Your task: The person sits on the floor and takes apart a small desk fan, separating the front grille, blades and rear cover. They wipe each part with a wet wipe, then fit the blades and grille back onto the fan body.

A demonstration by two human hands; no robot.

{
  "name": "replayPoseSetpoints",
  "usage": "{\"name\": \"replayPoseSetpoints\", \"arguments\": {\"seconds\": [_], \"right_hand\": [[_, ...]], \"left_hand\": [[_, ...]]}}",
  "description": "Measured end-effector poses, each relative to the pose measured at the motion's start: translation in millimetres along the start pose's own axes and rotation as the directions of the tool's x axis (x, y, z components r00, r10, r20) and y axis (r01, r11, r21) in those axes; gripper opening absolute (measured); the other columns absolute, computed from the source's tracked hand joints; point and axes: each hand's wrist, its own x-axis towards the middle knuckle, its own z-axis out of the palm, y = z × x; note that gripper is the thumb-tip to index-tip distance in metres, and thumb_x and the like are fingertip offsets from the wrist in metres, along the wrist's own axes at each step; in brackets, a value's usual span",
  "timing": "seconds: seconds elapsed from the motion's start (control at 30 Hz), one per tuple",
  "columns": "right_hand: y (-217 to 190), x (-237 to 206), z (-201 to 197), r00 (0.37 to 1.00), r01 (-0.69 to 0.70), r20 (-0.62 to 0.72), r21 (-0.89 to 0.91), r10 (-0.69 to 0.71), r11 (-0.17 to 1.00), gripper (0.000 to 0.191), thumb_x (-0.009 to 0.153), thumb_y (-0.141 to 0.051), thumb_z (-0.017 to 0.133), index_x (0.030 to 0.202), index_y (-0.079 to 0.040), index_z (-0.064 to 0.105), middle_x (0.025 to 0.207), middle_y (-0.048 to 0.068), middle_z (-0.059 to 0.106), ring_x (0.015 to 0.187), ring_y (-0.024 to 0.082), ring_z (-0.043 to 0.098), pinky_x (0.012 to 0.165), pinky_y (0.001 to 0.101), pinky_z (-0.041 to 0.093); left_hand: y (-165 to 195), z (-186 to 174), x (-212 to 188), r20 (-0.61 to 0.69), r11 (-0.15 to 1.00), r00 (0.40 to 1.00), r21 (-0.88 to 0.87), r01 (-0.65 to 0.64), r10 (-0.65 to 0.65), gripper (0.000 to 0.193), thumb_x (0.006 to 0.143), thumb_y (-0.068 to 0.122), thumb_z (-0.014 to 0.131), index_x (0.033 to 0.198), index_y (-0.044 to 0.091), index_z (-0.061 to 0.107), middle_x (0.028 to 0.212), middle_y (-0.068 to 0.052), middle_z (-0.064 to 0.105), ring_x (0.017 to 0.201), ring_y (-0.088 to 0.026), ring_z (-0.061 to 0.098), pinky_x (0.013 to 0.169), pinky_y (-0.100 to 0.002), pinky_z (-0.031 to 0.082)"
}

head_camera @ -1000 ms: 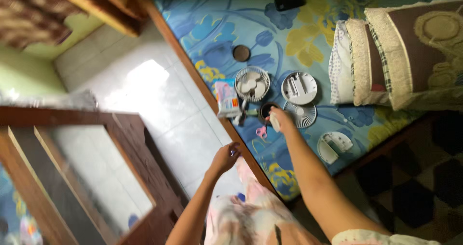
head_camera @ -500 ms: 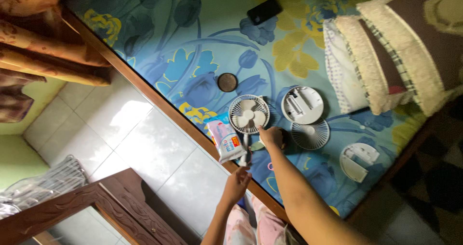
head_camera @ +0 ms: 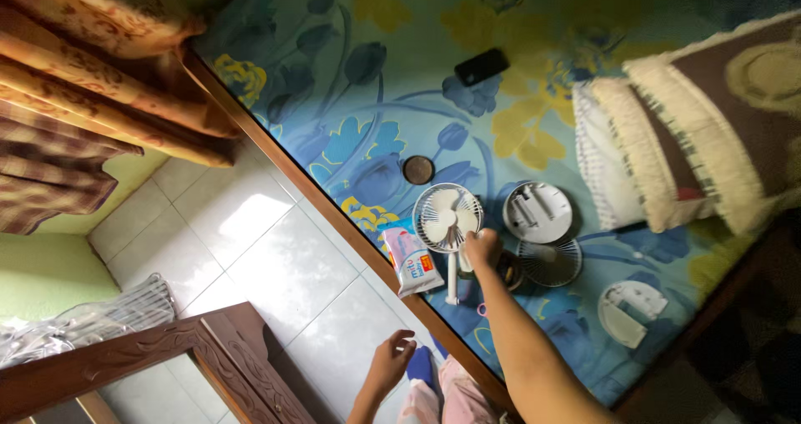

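The right hand (head_camera: pixel 482 247) closes its fingers on the small white fan (head_camera: pixel 448 218) lying on the flowered bedsheet (head_camera: pixel 350 98), best lifted by its rim, while the left hand (head_camera: pixel 392 361) hangs half-curled, holding nothing.

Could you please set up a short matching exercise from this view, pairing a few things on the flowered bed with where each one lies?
Things:
1. black phone
2. small white fan
3. wipes packet
4. dark round disc

Places:
A. under the right hand
B. at the bed's wooden edge
C. far up the bed, near the pillows
D. alone, just above the fan

Pairs: 1-C, 2-A, 3-B, 4-D
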Motion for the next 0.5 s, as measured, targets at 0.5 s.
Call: {"name": "replayPoseSetpoints", "arguments": {"seconds": [0.5], "right_hand": [[-41.1, -64.9, -238.3, 0.999, -0.052, 0.048, 0.787, 0.023, 0.615, 0.015, 0.069, -0.011, 0.054, 0.059, -0.001, 0.049, 0.052, 0.007, 0.055, 0.04, 0.018, 0.049, 0.038, 0.0318, 0.04]], "left_hand": [[148.2, 11.4, -50.1, -0.062, 0.803, 0.93, -0.487, -0.345, 0.362, 0.054, 0.072, 0.029, 0.063, 0.114, 0.002, 0.042, 0.094, -0.007, 0.056, 0.083, -0.013, 0.053, 0.07, -0.026, 0.044]]}}
